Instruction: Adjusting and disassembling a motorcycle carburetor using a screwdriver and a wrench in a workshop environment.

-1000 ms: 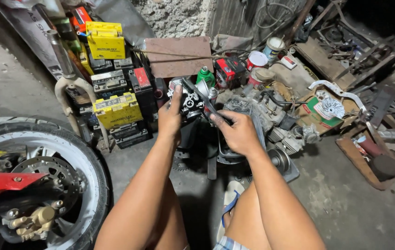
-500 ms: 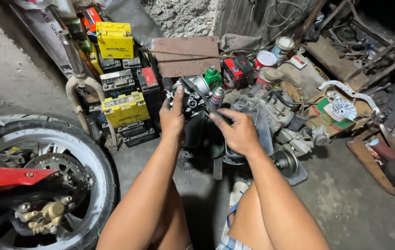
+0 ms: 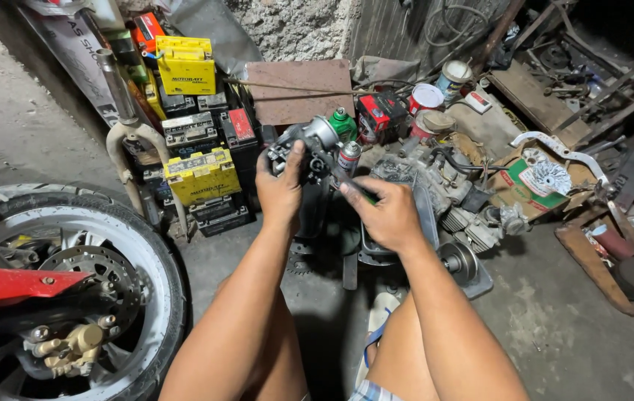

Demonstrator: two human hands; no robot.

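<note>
Just above the centre of the frame, the left hand (image 3: 281, 191) has its grip clenched around a grey metal carburetor (image 3: 309, 145), which sticks up past the fingers. The right hand (image 3: 385, 214) grasps a thin dark tool (image 3: 346, 183) angled up-left, its tip touching the carburetor's lower right side. Yellow batteries (image 3: 199, 174) sit to the left

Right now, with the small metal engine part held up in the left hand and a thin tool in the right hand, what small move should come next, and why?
Probably turn the tool gently while the left hand steadies the metal part. The right hand already points the tool's tip at the part, and the left hand grips it firmly above the floor.
</note>
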